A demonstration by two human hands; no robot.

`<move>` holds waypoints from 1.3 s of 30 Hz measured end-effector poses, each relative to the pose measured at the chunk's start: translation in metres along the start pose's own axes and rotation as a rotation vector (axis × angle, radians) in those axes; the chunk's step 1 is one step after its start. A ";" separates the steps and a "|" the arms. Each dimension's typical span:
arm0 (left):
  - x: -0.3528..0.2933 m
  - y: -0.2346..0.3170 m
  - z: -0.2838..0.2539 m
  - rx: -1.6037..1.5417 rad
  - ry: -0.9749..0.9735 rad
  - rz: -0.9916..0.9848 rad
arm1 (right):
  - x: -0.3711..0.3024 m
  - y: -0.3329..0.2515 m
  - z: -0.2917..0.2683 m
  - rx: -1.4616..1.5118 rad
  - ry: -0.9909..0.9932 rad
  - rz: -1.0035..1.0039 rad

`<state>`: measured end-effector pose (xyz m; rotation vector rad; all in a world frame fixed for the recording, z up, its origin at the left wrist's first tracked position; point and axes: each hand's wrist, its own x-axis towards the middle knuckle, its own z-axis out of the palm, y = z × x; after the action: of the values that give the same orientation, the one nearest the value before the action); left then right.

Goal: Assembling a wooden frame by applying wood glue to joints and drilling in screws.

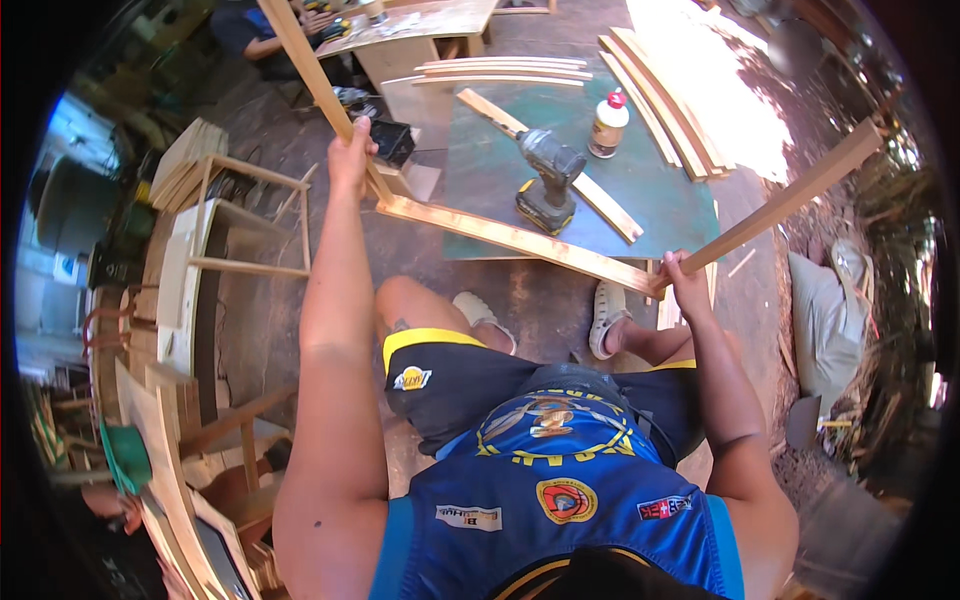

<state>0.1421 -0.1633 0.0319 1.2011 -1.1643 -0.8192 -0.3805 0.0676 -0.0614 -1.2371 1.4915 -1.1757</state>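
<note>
Our left hand [350, 160] is curled tight around the left leg of a wooden frame [520, 238], just above where that leg meets the middle bar. Our right hand [686, 285] grips the frame too, at the other corner, where the right leg joins on. We hold the frame in front of us, by the near edge of the green bench [672, 215]; we cannot tell if it touches. It is like a wide U. Its middle bar runs on a slant, left end farther from us, right end closer. Both legs point away from us and spread apart, so the open side faces away too.

Near the middle of the bench, a drill [553, 163] stands on its base. A flat stick [612, 210] lies by it, pointing from the far left corner to the near right corner. We see a white bottle [607, 132] toward the far right corner, long strips [680, 105] at that corner, and thin strips [500, 70] by the far edge.
</note>
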 end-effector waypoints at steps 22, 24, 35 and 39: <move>-0.064 -0.061 0.050 0.459 -0.039 -0.383 | 0.104 0.069 -0.098 -0.547 -0.070 0.001; -0.074 -0.061 0.057 0.000 -0.057 -0.191 | 0.123 0.072 -0.108 -0.594 -0.196 0.013; -0.055 0.027 0.060 0.059 0.032 0.071 | 0.119 0.022 -0.057 -0.738 -0.270 0.005; -0.044 0.069 0.062 0.009 0.129 0.221 | 0.115 0.005 -0.038 -0.861 -0.424 0.060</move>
<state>0.0646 -0.1233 0.0866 1.0939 -1.1711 -0.5626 -0.4355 -0.0401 -0.0638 -1.8325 1.7225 -0.1510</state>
